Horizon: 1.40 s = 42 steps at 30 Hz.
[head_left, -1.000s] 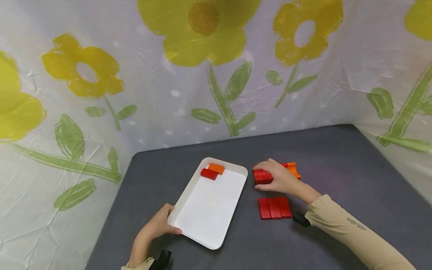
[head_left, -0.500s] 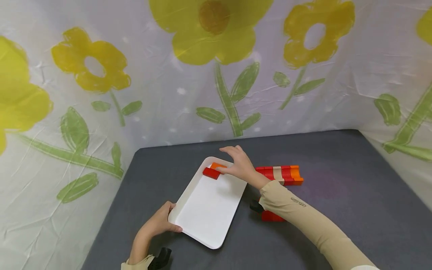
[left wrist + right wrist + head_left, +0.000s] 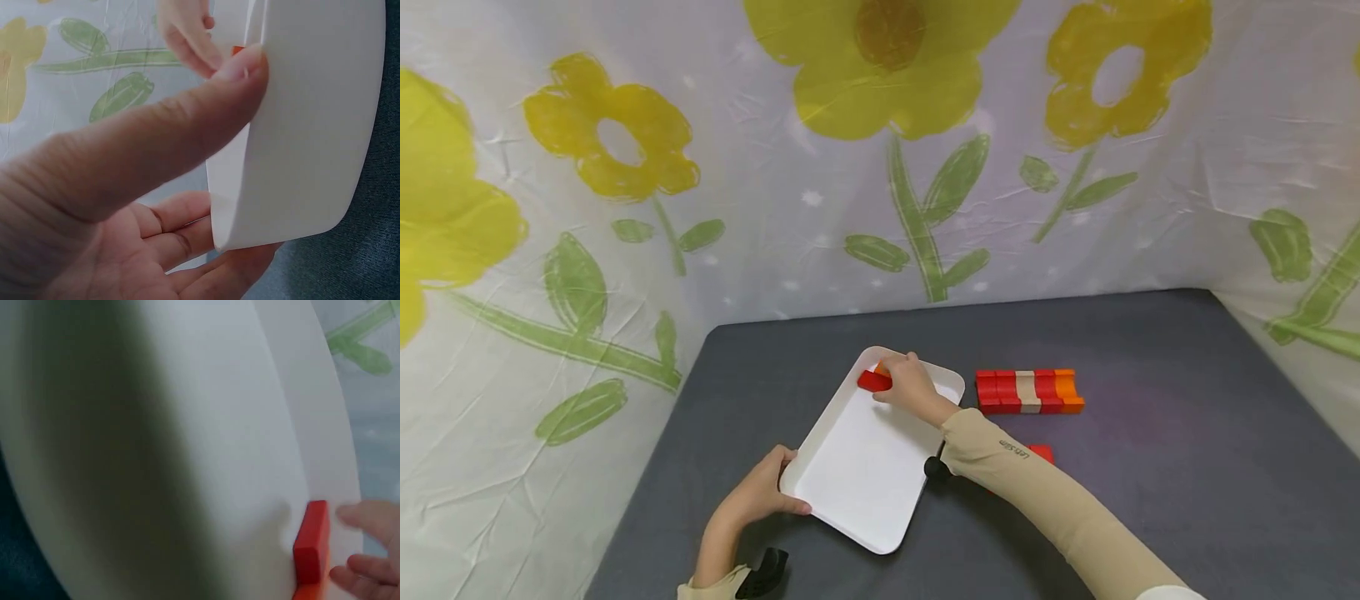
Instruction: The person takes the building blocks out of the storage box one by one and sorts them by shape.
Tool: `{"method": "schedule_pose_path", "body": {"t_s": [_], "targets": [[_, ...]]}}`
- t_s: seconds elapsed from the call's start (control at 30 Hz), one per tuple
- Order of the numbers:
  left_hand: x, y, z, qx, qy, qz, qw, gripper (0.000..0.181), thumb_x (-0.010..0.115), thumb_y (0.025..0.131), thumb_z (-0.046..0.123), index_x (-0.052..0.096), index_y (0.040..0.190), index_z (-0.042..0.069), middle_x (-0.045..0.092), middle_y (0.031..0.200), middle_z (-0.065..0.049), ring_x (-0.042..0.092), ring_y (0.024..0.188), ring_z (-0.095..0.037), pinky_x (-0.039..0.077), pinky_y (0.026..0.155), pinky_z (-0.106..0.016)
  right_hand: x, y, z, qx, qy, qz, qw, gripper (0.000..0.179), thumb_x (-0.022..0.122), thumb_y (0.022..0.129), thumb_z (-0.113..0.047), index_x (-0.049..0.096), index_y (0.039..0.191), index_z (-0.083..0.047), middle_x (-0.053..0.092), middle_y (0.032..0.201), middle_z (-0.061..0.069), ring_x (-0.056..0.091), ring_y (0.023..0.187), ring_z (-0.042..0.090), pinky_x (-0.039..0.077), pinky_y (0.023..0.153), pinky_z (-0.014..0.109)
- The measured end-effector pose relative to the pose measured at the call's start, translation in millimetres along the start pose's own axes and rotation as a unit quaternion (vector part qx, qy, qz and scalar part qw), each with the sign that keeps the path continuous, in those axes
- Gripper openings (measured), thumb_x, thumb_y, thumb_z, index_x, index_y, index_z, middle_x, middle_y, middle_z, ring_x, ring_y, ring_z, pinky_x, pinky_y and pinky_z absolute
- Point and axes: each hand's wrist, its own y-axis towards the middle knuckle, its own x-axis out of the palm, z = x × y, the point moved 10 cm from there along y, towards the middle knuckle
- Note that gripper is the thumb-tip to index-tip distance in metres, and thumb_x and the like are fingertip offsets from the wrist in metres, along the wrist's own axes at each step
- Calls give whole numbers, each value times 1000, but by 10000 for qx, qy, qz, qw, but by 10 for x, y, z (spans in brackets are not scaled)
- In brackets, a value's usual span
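Observation:
My left hand (image 3: pixel 760 493) grips the near-left corner of a white tray (image 3: pixel 857 479). In the left wrist view its thumb lies on the tray's rim and its fingers are on the outside. At the tray's far-left end lie a red block (image 3: pixel 872 382) and an orange block (image 3: pixel 881 367), partly hidden by my right hand (image 3: pixel 910 387). That hand reaches over the tray's right side, thumb and fingers close around the blocks. In the right wrist view a gap shows between its spread fingertips and the red block (image 3: pixel 309 547).
Right of the tray stands a row of grooved blocks (image 3: pixel 1029 392), red, pale wood and orange. Nearer, more red blocks (image 3: pixel 1042 452) are mostly hidden by the right sleeve. A dark grey cloth (image 3: pixel 1157 467) covers the table, with a flower-print curtain (image 3: pixel 790 225) behind.
My right hand has moved left from the grooved row to the blocks inside the tray, uncovering that row. The left hand keeps its hold on the tray, and the view has shifted slightly.

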Motion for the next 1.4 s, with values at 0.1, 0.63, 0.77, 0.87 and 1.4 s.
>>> {"method": "schedule_pose_path", "body": {"t_s": [0.1,0.63,0.77,0.87,1.4], "targets": [[10,2,17,75,-2,2,10000,67,85,53,9,43,102,-10,52,93,-13,50,79,-25,40,70,-33,51,-28,62,47,-224,-123,9997,27,77,68,-21,64,86,-5,63,78,1,51,74,19,35,75,31],[97,-1,12,48,-135,-97,9998,67,84,54,8,43,102,-10,52,93,-13,51,80,-25,41,70,-34,203,-153,124,-85,36,-122,9999,23,75,69,-17,65,83,-3,61,78,3,50,80,20,39,74,29],[92,2,22,83,-133,-110,9998,66,84,54,9,43,102,-10,53,93,-12,51,79,-23,41,69,-33,97,-187,97,-180,1130,105,9934,26,74,69,-11,65,89,2,63,88,10,50,91,26,40,79,32],[85,18,28,147,-120,-116,9998,66,84,54,9,42,101,-10,53,93,-11,51,79,-22,41,70,-33,-24,-205,80,-248,1660,348,9852,26,74,69,-7,65,92,4,60,101,16,50,93,28,41,77,32],[-3,-22,7,738,-433,13,9963,70,84,58,20,41,103,-11,54,92,-15,53,78,-21,42,68,-32,-514,-404,246,-109,1904,945,9771,30,76,68,-13,66,94,-2,57,81,3,47,80,28,39,66,32]]}}
